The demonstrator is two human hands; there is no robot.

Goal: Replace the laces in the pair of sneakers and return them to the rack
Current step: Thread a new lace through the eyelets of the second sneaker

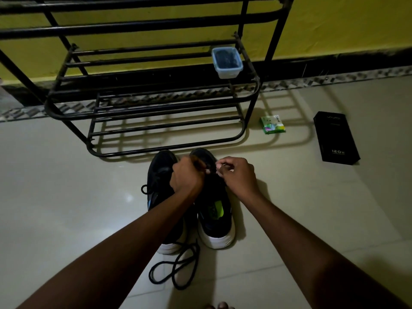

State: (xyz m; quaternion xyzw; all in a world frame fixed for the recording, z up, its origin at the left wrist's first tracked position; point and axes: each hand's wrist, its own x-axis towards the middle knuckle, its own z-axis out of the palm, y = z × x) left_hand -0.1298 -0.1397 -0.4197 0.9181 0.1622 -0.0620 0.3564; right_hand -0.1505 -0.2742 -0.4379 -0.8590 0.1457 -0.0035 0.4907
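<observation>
Left hand (187, 175) and right hand (238, 175) covered the right sneaker (217, 219) lacing; what the fingers pinched was unreadable. Left forearm (133, 241) hid much of the left sneaker (159, 172). Rack (133, 26) top was cut off by the frame's edge. Tub (227, 62) contents: dark, unidentified.

The whole scene is looking dim, darkening further toward the frame's corners. Light is coming from the left, so the shoe rack (133, 26) is throwing barred shadows rightward across the tiled floor (66, 219), which is showing a soft glare spot at centre left. Wide-angle distortion is bowing the rack's bars. The left hand (187, 175) is blurring slightly.
</observation>
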